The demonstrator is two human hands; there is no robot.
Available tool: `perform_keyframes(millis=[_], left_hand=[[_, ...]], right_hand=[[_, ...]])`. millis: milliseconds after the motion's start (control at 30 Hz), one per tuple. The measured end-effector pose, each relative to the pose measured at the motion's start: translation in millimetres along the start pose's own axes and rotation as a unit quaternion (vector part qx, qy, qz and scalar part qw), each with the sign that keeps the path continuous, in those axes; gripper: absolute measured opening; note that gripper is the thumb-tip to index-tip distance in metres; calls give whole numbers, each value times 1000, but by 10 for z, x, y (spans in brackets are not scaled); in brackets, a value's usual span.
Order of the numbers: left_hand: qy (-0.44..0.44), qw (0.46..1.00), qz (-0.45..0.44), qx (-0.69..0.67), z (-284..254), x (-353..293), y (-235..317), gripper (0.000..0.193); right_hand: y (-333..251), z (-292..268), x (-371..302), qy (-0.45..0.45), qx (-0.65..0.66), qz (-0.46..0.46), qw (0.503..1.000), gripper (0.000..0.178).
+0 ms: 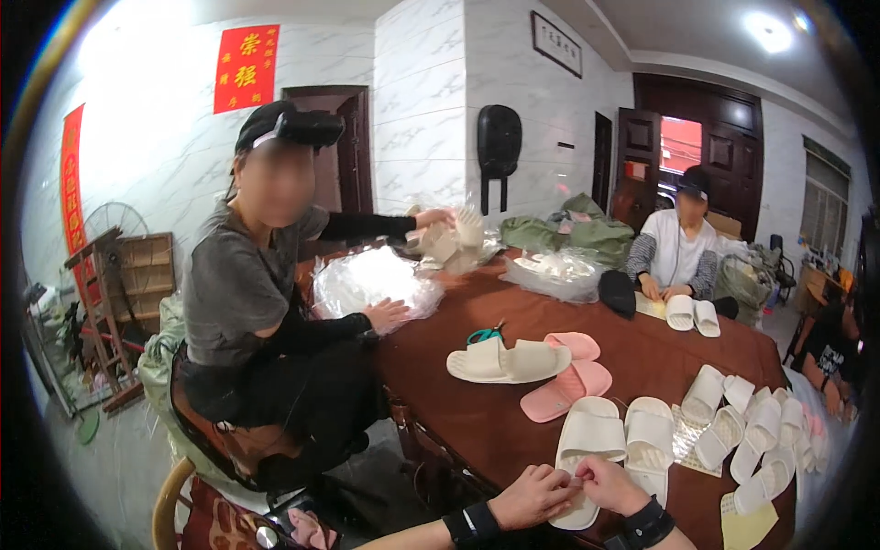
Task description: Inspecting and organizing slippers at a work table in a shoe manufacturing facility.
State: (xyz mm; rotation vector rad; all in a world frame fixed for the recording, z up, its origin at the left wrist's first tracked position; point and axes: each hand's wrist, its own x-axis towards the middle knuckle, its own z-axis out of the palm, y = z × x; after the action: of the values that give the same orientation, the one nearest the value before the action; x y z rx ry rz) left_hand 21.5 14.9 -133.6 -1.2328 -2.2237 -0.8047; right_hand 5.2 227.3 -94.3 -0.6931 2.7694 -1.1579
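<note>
Hands [532,496] finely pinched, hold unclear, over white slipper [590,438]; pale items [555,264] in clear bag [585,289].

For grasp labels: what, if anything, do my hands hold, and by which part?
Cannot be told: left hand and right hand meet over a white, open-toed slipper, hiding anything between.

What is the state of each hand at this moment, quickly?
Left hand: closed in a pinch over a white slipper; what it holds cannot be told.
Right hand: also pinched, close to the left; contents unclear.
</note>
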Motion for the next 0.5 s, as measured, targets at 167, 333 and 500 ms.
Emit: perform_keyframes(millis=[167,333,500], left_hand=[[8,1000,-4,-27,20,-20,-106,28],[7,990,-17,-138,-90,21,-189,24],[25,982,-71,-174,-387,-66,-182,24]], right_hand=[[33,16,48,1,-27,-26,999,21],[-47,-305,-139,1,-25,-11,1000,20],[-198,-711,-315,50,-72,-11,996,17]])
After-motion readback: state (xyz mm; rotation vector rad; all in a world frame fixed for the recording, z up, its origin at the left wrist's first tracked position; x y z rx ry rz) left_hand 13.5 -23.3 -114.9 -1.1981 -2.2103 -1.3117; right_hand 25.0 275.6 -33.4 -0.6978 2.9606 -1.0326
